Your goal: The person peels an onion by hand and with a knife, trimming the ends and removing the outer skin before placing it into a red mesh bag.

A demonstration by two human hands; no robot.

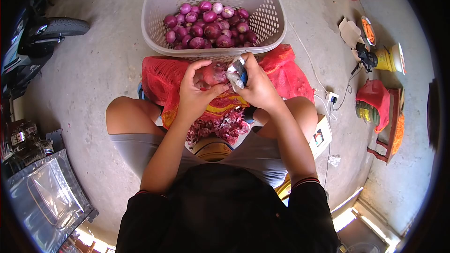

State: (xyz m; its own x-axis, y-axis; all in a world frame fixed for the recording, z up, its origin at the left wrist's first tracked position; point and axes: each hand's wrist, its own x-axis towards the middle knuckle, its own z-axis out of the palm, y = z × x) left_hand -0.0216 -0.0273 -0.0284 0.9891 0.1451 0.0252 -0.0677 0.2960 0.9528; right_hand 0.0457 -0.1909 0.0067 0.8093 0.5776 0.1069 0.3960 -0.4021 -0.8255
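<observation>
My left hand (pixel 193 93) curls around a red onion (pixel 213 74), thumb near its lower side. Close beside it, my right hand (pixel 258 84) is closed on a small tool (pixel 237 72) with blue, black and whitish parts; its blade or tip cannot be made out. Beneath both hands spreads a red mesh sack (pixel 161 77) with a yellow-striped band. A pile of purple onion skins (pixel 220 127) lies between my legs. Just beyond the sack stands a grey plastic basket (pixel 152 28) holding many purple onions (pixel 211 29).
A motorcycle wheel (pixel 65 26) stands at left. Along the right wall are a yellow bucket (pixel 385 59), a bowl of orange pieces (pixel 368 30), and a red cloth (pixel 375 100) by a wooden stool (pixel 386 150). A power socket with cords (pixel 332 97) lies right of my knee.
</observation>
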